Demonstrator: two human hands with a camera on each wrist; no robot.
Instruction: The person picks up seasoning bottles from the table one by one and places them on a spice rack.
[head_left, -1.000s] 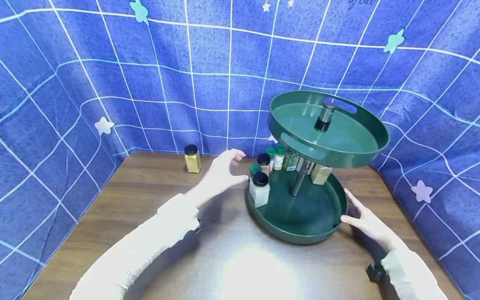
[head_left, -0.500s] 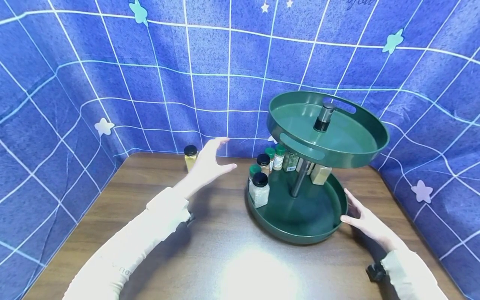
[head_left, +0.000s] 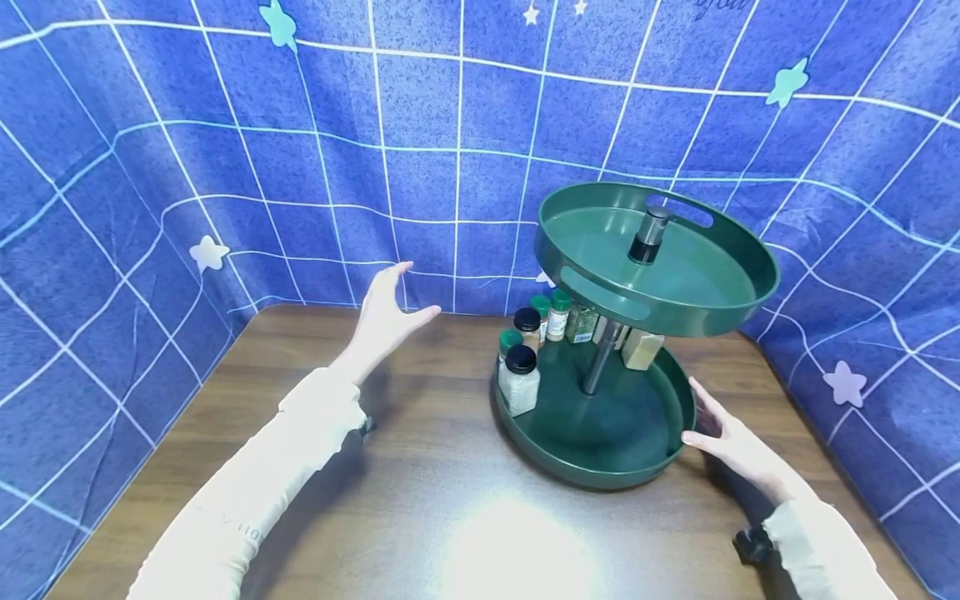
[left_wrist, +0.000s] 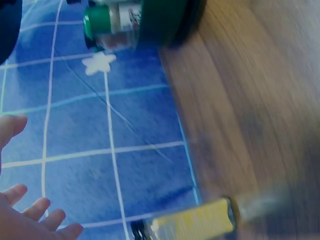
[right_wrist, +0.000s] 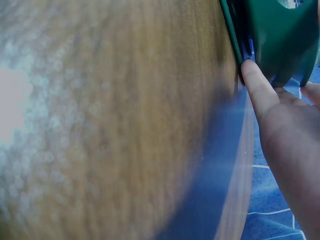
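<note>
My left hand [head_left: 375, 327], fingers spread and thumb apart, is in the air above the back left of the table with nothing in its grasp. In the head view it hides the spice jar with yellow contents [left_wrist: 195, 221], which shows low in the left wrist view, just beyond the fingertips. My right hand [head_left: 731, 437] grips the rim of the lower tier of a green two-tier tray [head_left: 596, 479], thumb at the edge [right_wrist: 248, 67] and fingers along the outer wall. Along that tier's left and back stand a black-capped jar of white grains [head_left: 521, 385] and several other spice jars.
The upper tier [head_left: 705, 287] overhangs the lower one on a central metal post [head_left: 600, 362] and partly covers the back jars. A pale box-shaped container [head_left: 642, 348] stands there. A blue gridded cloth [head_left: 420, 192] hangs behind the wooden table [head_left: 420, 492].
My left hand has moved left, away from the jars on the tray, until it covers the yellow jar in the head view. My right hand and the tray have stayed put.
</note>
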